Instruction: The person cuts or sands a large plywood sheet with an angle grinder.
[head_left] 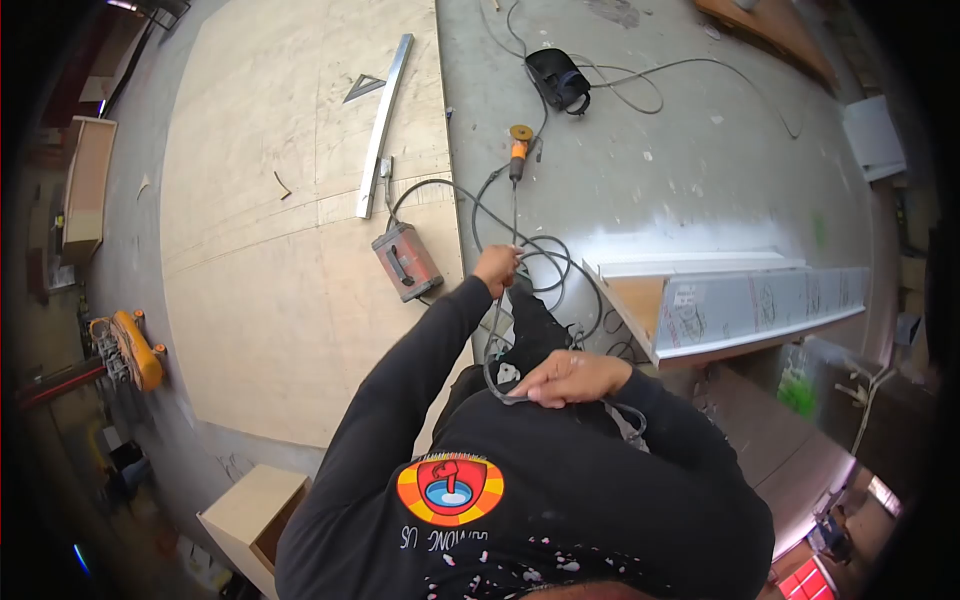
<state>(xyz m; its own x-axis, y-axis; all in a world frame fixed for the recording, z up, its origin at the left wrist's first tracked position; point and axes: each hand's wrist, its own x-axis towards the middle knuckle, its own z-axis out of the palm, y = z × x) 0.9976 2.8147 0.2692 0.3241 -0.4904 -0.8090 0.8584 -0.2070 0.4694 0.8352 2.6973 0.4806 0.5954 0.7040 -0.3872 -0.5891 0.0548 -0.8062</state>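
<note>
My left hand (497, 268) is stretched forward, its fingers closed around a dark power cable (516, 212). This cable leads up the floor to an orange angle grinder (518, 150) with a round disc. Closer to my body, my right hand (575, 379) is closed on a slack length of the cable, which hangs in a bend between both hands. Loose loops of cable (566, 262) lie on the floor just past my left hand. Left of that hand, a red and grey box with a top handle (407, 262) sits on a large plywood sheet (250, 330).
On the plywood lie a long metal straightedge (385, 125) and a set square (363, 87). A black bag (558, 80) is on the concrete ahead. A film-covered panel (760, 312) stands to the right. A wooden box (255, 520) and a yellow machine (135, 350) are left.
</note>
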